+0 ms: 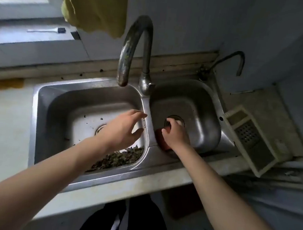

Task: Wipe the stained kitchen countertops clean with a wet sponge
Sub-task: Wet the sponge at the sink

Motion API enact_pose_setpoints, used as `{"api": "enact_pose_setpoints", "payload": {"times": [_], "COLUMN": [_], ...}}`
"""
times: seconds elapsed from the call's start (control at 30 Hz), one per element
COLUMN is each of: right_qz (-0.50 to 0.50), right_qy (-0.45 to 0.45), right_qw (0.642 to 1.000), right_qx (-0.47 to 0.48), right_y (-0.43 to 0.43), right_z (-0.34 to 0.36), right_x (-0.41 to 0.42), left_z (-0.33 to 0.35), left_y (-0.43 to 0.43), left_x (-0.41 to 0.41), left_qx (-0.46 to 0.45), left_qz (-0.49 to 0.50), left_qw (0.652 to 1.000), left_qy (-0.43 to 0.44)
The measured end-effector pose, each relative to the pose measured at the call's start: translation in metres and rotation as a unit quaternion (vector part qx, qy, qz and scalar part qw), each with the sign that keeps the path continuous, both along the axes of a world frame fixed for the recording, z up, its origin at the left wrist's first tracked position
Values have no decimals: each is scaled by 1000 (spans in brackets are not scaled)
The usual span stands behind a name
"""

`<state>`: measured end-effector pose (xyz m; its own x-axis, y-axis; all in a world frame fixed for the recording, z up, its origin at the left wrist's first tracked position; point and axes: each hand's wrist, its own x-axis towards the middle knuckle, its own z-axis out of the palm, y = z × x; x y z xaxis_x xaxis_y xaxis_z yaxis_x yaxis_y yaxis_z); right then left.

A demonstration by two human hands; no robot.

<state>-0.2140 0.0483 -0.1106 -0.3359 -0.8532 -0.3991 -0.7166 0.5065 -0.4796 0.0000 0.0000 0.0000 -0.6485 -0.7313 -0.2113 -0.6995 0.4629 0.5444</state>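
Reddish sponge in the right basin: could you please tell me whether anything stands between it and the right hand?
Nothing visible: the right hand lies curled directly on the reddish sponge in the right steel basin.

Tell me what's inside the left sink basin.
Scraps piled along the near edge and scattered dark specks; the left hand covers part of the drain.

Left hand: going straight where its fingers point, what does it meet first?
The divider between the basins, just past the left hand fingertips. Height unclear; if it clears the ridge, next comes the right hand gripping the sponge.
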Motion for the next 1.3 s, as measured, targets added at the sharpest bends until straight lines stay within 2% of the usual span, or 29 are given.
{"api": "enact_pose_setpoints", "payload": {"times": [0.17, 0.37, 0.6, 1.0, 1.3], "right_qz": [23, 59, 61, 81, 19], "right_qy": [27, 107, 133, 168, 84], "right_qw": [997, 980, 962, 955, 982], "right_qx": [68, 157, 232, 229, 171], "right_y": [-6, -19, -30, -30, -25], "right_z": [-35, -67, -91, -109, -92], "right_x": [-1, -3, -4, 2, -10], "left_z": [-8, -12, -20, -26, -23], "left_y": [0, 4, 7, 11, 14], "left_x": [-6, -2, 7, 4, -3], "left_qx": [7, 6, 11, 10, 1], "left_qz": [29, 59, 89, 98, 96], "left_qw": [1000, 998, 996, 995, 995], "left_qy": [8, 13, 11, 6, 12]}}
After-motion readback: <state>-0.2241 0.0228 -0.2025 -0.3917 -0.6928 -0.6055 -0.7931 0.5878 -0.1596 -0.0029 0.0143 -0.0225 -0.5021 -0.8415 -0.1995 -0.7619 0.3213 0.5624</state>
